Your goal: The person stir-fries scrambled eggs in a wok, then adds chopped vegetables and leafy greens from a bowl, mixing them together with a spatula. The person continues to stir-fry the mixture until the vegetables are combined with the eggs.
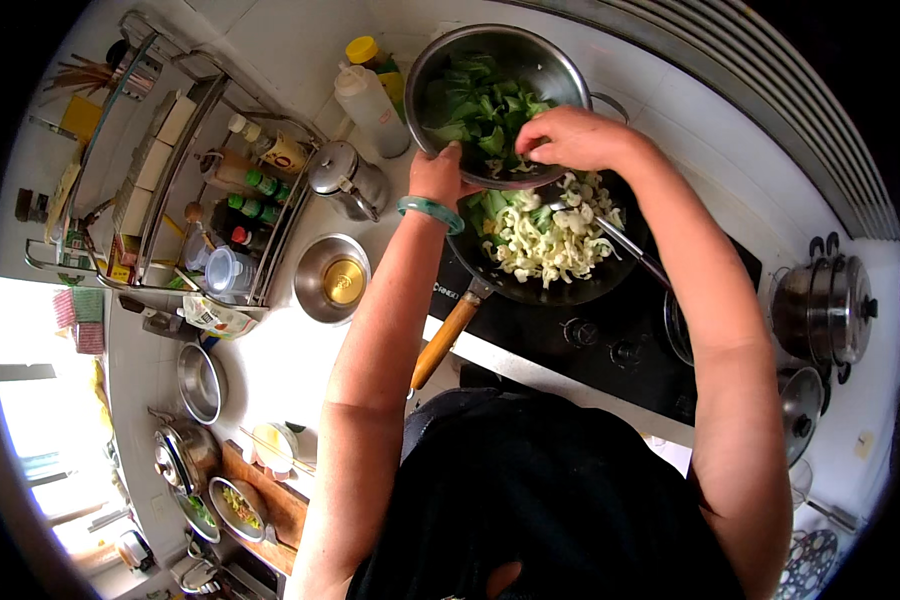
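My left hand point(436, 174) grips the near rim of a stainless steel bowl point(562, 60), which is tilted above the wok. Green leafy vegetable pieces point(487, 105) lie inside it. At the bowl's right side, my right hand point(570, 139) reaches over the rim with bent fingers close to the leaves; whether it pinches any is hard to make out. Below, pale cauliflower florets point(547, 240) and some green leaves fill the dark wok point(600, 289) on the black gas stove point(525, 322). A metal spatula point(622, 238) rests in the wok, its handle passing under my right forearm. The wooden wok handle point(446, 337) points towards me.
Left of the stove stand a steel bowl of yellow liquid point(315, 289), a lidded metal pot point(341, 176) and a squeeze bottle point(371, 105). A wire rack point(217, 82) holds condiments. Steamer pots point(817, 307) stand at right. Filled bowls point(221, 517) sit by a wooden board point(281, 510).
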`<move>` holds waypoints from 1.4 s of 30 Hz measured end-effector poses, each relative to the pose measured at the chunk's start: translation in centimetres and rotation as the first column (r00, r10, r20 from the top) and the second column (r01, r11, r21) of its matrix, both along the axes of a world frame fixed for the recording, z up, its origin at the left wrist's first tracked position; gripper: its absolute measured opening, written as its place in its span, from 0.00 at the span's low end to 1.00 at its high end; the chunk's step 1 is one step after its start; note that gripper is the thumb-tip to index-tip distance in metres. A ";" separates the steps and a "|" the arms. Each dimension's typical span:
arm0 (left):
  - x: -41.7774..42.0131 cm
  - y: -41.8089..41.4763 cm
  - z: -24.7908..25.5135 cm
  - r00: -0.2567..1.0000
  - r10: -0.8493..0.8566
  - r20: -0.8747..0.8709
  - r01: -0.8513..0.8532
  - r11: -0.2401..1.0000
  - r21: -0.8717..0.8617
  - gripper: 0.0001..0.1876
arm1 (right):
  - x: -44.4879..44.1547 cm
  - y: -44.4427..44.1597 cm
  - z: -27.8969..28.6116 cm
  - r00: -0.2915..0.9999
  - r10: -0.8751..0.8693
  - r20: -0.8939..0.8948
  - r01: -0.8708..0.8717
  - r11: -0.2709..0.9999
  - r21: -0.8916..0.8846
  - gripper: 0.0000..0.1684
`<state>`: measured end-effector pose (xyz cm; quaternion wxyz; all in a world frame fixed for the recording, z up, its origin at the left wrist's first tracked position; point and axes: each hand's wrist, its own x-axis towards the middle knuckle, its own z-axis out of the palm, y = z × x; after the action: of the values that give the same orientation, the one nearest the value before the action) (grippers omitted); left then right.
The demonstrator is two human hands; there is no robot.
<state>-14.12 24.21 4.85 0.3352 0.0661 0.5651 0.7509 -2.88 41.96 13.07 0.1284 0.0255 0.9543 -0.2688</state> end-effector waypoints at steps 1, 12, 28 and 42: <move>0.1 0.1 0.1 1.000 -0.017 0.006 0.017 1.000 -0.007 0.14 | -0.6 -0.9 -0.5 0.999 -0.044 0.014 0.044 0.999 0.020 0.18; -0.4 -0.9 0.2 1.000 -0.006 0.015 0.007 0.998 -0.055 0.14 | -2.1 -2.9 -1.7 0.982 -0.077 0.170 0.039 0.976 0.212 0.26; -0.1 -1.9 1.1 1.000 0.003 0.027 -0.002 0.999 -0.049 0.15 | 0.1 -0.4 0.0 0.977 -0.162 -0.139 0.202 0.915 0.350 0.17; -0.1 -1.7 -1.0 0.998 0.040 0.050 -0.034 0.994 -0.107 0.14 | -1.8 -1.0 -2.6 0.983 0.010 0.181 -0.107 0.839 0.534 0.21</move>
<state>-14.23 22.49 3.81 0.3390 0.0182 0.5962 0.7275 -4.68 41.01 10.43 0.2057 0.0544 0.9769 0.0189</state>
